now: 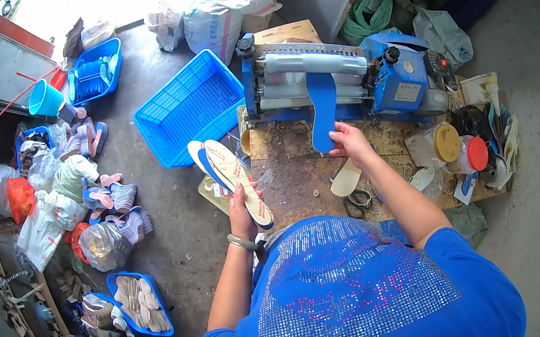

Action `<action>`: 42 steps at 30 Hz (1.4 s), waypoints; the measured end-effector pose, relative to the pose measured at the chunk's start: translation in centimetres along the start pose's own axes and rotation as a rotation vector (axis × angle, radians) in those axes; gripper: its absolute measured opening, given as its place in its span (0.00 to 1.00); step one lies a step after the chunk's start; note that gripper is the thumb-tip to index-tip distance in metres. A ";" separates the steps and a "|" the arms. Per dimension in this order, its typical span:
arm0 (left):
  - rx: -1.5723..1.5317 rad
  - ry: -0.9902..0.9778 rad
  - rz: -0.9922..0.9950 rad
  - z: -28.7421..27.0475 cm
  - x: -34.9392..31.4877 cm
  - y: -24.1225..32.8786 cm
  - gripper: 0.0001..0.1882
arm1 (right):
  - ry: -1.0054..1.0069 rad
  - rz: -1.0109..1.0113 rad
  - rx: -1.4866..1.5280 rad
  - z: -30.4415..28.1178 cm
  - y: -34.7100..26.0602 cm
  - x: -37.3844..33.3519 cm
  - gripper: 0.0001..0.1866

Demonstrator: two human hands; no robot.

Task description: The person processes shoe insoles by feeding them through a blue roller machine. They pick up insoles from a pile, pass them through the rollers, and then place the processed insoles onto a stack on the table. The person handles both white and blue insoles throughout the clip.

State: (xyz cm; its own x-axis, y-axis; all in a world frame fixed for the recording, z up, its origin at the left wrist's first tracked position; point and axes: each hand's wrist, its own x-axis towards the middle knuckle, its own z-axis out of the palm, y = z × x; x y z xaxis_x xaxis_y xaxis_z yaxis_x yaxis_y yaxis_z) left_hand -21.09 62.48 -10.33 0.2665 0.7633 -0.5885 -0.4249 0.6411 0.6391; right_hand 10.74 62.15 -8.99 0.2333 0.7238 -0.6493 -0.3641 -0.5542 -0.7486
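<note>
My left hand is closed around a few shoe insoles, with beige printed faces and a blue side showing between them. They are held upright and fanned slightly apart at the far end. In my right hand the heel end of a blue insole is pinched between thumb and fingers. Its toe end lies against the pale rollers of a blue roller machine; whether the rollers grip it I cannot tell. The machine stands at the far side of a worn wooden bench.
A blue plastic basket stands left of the machine. Jars with yellow and red lids sit on the bench's right, near a loose beige insole. Slippers, bags and blue trays line the floor at left.
</note>
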 end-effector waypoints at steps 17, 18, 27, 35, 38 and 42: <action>-0.008 0.262 0.085 -2.9 -3.2 1.4 0.24 | 0.228 -0.274 -0.816 -4.6 -19.6 24.7 0.18; -0.015 0.280 0.090 -3.2 -3.5 1.2 0.24 | 0.208 -0.267 -0.803 -4.1 -19.8 24.9 0.18; -0.043 0.363 0.087 -4.1 -3.4 -0.4 0.27 | 0.176 -0.460 -0.528 -1.9 -24.0 24.6 0.15; -0.041 0.251 0.085 -1.1 -3.5 0.7 0.26 | 0.119 -0.784 -0.298 -2.5 -30.0 20.6 0.12; -0.047 0.230 0.097 -1.7 -3.1 -0.6 0.27 | 0.156 -0.774 -0.242 -1.4 -32.0 14.0 0.13; -0.117 0.135 0.070 0.5 -3.8 0.5 0.24 | 0.084 -0.825 -0.130 -1.9 -29.7 7.3 0.14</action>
State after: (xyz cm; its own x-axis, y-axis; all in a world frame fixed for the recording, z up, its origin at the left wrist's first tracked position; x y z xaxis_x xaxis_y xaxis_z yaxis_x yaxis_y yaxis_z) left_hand -21.90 60.00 -7.53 0.1176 0.7829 -0.6109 -0.5378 0.5674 0.6236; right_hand 25.02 83.13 8.23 0.4471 0.8877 0.1098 0.0588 0.0934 -0.9939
